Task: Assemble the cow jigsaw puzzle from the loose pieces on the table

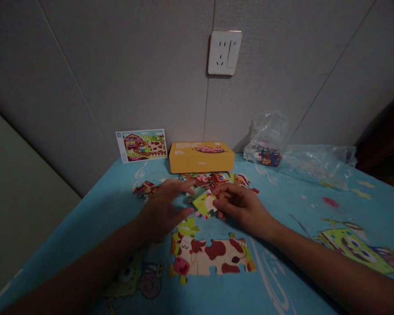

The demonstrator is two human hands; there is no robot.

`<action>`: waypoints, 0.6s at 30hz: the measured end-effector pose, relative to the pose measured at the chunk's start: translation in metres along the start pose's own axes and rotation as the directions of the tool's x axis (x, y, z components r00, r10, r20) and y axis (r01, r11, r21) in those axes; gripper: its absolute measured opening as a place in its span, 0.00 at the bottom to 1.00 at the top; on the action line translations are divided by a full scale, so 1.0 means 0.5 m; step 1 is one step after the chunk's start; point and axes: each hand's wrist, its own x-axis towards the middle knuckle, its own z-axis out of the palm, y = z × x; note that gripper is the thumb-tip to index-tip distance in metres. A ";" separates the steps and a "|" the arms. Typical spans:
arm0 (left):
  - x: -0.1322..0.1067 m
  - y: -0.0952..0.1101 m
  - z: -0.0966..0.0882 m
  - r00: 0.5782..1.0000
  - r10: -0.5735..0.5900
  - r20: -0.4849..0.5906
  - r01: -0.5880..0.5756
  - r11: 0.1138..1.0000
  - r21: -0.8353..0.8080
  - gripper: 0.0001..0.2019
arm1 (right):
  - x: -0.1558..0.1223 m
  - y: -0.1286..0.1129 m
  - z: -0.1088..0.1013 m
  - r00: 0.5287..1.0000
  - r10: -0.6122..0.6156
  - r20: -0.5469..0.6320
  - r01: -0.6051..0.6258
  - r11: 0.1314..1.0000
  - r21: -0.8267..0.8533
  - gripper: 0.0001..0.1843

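Note:
Between the thumb and fingers of my right hand [239, 205] is a yellow-green puzzle piece [202, 204] with a white patch, raised above the table. My left hand [166, 208] hovers just left of it, thumb and fingers apart and slightly blurred, with nothing in them. Below both hands lies a joined puzzle section [216, 256] showing a white and brown cow with a pink muzzle. A green piece with a fence [186, 225] adjoins its upper left. Loose puzzle pieces [221, 177] are heaped behind my hands, and others [144, 189] lie left, partly hidden by my left hand.
A yellow puzzle box [202, 158] stands against the wall, with a farm picture card [144, 145] leaning to its left. Right of the box are a clear bag of pieces [265, 142] and a crumpled clear plastic bag [321, 164]. A blue patterned cloth [292, 271] covers the table.

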 end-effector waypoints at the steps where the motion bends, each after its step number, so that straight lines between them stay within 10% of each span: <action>1: -0.002 0.011 0.004 0.996 0.064 0.061 -0.060 0.996 -0.069 0.22 | -0.002 0.000 0.002 0.999 -0.009 0.033 0.009 1.000 -0.020 0.17; 7: -0.003 0.021 0.023 0.981 0.193 0.013 -0.189 0.972 -0.139 0.10 | -0.006 0.003 0.002 0.994 -0.101 0.030 0.104 0.987 -0.119 0.17; 10: 0.001 -0.010 0.007 0.975 -0.107 -0.192 0.115 0.993 0.029 0.10 | -0.006 0.001 -0.005 0.989 -0.149 -0.018 0.137 0.946 -0.294 0.16; 13: 0.003 -0.047 -0.010 0.854 -0.436 -0.284 0.501 0.836 0.224 0.13 | -0.006 -0.002 -0.010 0.987 -0.156 -0.029 0.130 0.899 -0.418 0.13; 18: -0.006 -0.066 -0.002 0.781 -0.543 -0.309 0.625 0.675 0.393 0.14 | -0.006 0.002 -0.014 0.984 -0.174 -0.037 0.137 0.872 -0.470 0.13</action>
